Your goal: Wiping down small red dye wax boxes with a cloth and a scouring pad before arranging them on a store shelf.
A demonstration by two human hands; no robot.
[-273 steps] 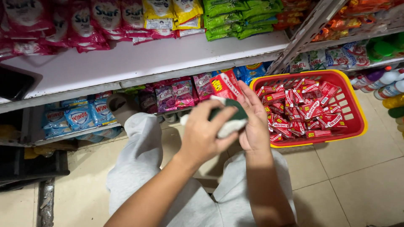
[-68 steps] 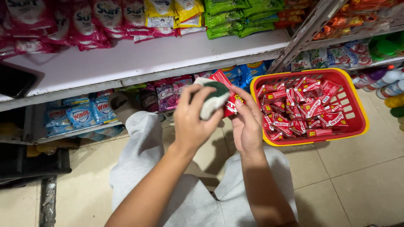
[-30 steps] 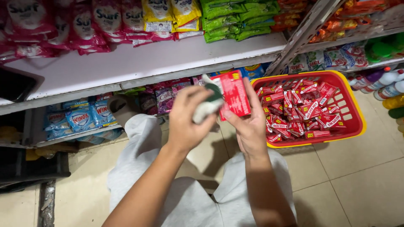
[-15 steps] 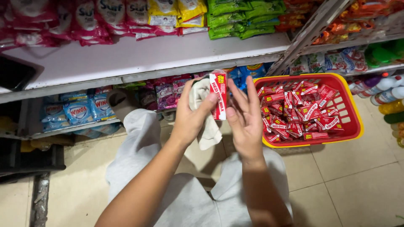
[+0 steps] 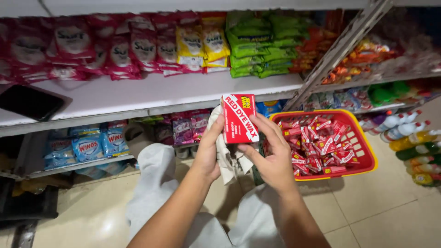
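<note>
Both hands hold a small red and white box upright in front of the white shelf. My left hand pinches the box's left edge and also carries a crumpled white cloth that hangs below it. My right hand supports the box from the right and underneath with spread fingers. A red plastic basket filled with several more of the same red boxes sits on the floor just right of my hands.
Pink, yellow and green sachet packs line the back of the shelf. A black phone lies at its left end. Blue packs fill the lower shelf. Bottles stand at the far right. My knees are over a tiled floor.
The box has been turned from edge-on to face the camera and lifted slightly. The cloth has slipped from over the box to hang below my left hand.
</note>
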